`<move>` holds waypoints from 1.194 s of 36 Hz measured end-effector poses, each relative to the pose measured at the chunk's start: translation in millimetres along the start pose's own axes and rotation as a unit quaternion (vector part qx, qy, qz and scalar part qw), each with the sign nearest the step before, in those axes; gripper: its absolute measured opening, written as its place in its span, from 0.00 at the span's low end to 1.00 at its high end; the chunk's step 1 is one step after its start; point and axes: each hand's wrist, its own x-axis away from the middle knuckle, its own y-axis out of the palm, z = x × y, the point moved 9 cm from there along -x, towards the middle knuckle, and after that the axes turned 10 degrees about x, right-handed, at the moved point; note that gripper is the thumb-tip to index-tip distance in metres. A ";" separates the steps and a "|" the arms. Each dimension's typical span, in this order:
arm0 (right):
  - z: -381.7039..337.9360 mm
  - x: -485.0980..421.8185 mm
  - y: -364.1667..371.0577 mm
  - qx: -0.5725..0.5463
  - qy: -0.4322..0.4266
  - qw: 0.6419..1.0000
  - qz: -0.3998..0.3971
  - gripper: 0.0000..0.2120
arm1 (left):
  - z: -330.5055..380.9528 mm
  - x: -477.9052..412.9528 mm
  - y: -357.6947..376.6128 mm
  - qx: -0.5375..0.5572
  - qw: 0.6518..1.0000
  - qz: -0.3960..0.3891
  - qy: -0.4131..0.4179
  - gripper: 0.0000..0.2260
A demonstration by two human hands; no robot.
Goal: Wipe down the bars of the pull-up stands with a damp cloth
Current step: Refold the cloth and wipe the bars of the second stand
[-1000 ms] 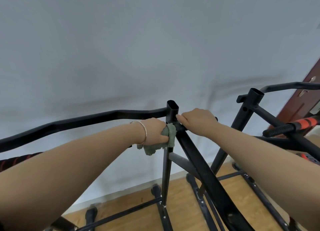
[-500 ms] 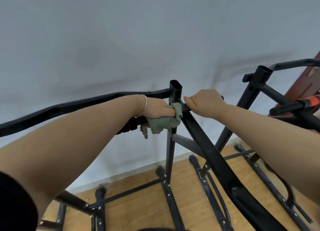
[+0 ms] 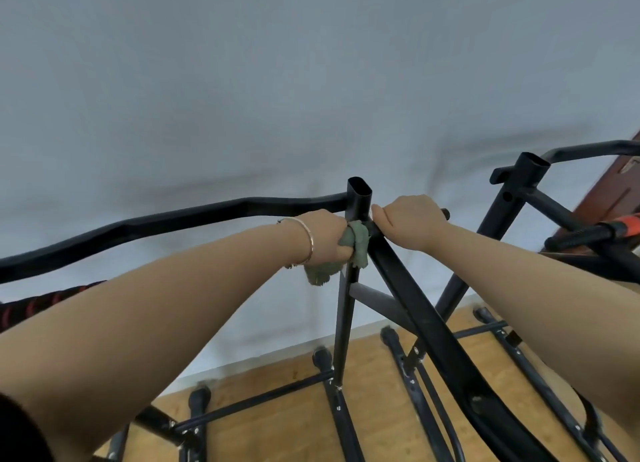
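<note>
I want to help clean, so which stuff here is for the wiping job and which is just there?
For the job: green cloth in the left hand; right hand gripping the near stand; second stand beside it.
Just there: bracelet, brown door, wooden floor, grey wall.

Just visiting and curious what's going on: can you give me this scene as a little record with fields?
Left hand: grips the green cloth, bunched, against the upright post
Right hand: grips the short bar beside that post
Wrist: bracelet on the left
Nearby: second stand at right, standing apart
Ground: wooden floor
</note>
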 end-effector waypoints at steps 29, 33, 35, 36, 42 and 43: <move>29.1 23.1 13.9 0.053 0.028 0.998 0.010 0.21 | 9.4 -9.4 17.8 0.179 0.971 -0.154 -0.016 0.15; 28.7 25.9 14.4 0.042 0.027 0.999 0.020 0.23 | 5.6 -3.0 13.2 0.166 0.976 -0.144 0.001 0.14; 30.3 23.5 13.8 0.038 0.033 0.999 0.019 0.24 | 2.8 -0.7 6.2 0.115 0.987 -0.116 0.009 0.19; 30.2 22.5 13.4 0.039 0.031 0.999 0.018 0.24 | 1.9 0.9 1.9 0.089 0.991 -0.096 0.012 0.21; 27.0 23.5 10.9 0.058 0.022 0.998 0.010 0.24 | 8.1 18.4 -30.5 -0.071 0.993 0.059 0.076 0.18; 25.7 24.0 9.6 0.060 0.020 0.998 0.008 0.22 | 3.7 22.7 -36.8 -0.057 0.992 0.083 0.075 0.16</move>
